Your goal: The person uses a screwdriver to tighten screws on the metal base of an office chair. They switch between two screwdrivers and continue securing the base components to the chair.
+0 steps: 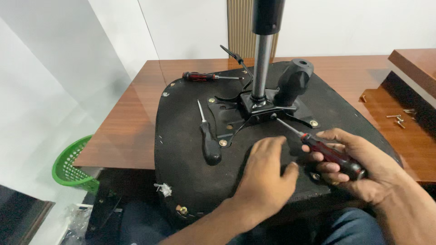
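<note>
A wooden table (131, 122) fills the middle of the view, reddish brown and glossy. On it lies an upturned chair seat (181, 136), a wide black pad with rounded corners, its near edge hanging over the table's near side. Bolted to the seat's centre is a black metal plate (227, 115) with brass-coloured bolts at its corners. A chrome column (262, 63) rises upright from the plate, and a black knob (295, 79) juts up just to its right.

The right hand (363, 170) is clamped around a screwdriver (329, 154) with a red and black handle, held at the near right of the seat; its thin shaft slants far and left, the tip touching the plate's base. The left hand (265, 174) rests flat and open on the seat, just left of the right hand.

A black-handled screwdriver (208, 136) lies on the seat, left of the plate. A third screwdriver (204, 76) lies at the seat's far edge. Loose screws (399, 119) sit on the table, far right. A green basket (72, 165) stands on the floor, left.
</note>
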